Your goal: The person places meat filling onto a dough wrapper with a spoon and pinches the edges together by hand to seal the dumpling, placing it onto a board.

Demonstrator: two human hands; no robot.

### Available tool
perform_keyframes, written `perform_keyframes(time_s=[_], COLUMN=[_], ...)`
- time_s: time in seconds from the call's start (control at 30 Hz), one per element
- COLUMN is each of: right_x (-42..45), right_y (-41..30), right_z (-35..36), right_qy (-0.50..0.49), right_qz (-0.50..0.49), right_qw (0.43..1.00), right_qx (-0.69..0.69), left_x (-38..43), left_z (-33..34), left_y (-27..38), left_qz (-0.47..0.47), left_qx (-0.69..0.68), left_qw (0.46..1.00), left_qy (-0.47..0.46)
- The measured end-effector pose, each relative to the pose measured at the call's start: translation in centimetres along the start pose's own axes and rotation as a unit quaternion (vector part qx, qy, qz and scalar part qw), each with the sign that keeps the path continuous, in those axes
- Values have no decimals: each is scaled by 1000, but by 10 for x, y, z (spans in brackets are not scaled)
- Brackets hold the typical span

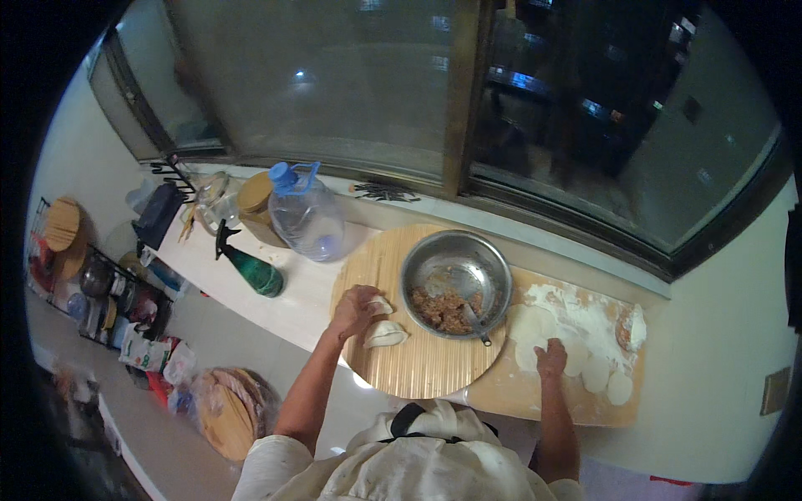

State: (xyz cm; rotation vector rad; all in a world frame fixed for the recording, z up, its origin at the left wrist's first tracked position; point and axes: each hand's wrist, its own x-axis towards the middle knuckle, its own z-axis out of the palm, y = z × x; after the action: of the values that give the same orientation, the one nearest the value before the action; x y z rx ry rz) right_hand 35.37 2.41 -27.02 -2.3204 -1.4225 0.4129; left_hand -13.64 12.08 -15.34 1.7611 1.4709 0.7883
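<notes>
My left hand has its fingers on a folded dumpling at the left of a round slatted board. Just below it rests another filled dumpling. A steel mixing bowl on the same board contains minced filling, with a metal spoon or spatula leaning in it. Over on the right, my right hand reaches down onto round dough wrappers lying on a floured wooden board. Its fingertips touch a wrapper; whether they grip it is hidden.
White flour and a flour-covered lump lie along the right board's far side. A green spray bottle, a large plastic water jug and a lidded jar stand left. Behind runs a window sill.
</notes>
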Motion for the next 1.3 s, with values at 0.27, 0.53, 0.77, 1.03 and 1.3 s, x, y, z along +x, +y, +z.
perform_keyframes(time_s=[0.27, 0.53, 0.77, 1.03, 1.3], right_x=[-67, -118, -107, -88, -100], right_y=[13, -49, -68, -23, -15], right_z=[-12, -15, -40, -30, -23], right_qy=[16, -69, -130, -107, 5], right_qz=[121, -203, -194, -129, -88], right_qw=[990, 968, 962, 977, 989], right_qx=[75, -130, -142, -130, -119], left_x=[-37, -67, -76, -105, -118], left_z=[7, 31, 41, 89, 119], left_y=[22, 104, 171, 211, 210], left_qz=[9, 167, 290, 352, 227], left_qx=[14, 55, 67, -44, -2], left_qw=[968, 945, 925, 934, 933], left_qy=[250, 277, 238, -25, -279])
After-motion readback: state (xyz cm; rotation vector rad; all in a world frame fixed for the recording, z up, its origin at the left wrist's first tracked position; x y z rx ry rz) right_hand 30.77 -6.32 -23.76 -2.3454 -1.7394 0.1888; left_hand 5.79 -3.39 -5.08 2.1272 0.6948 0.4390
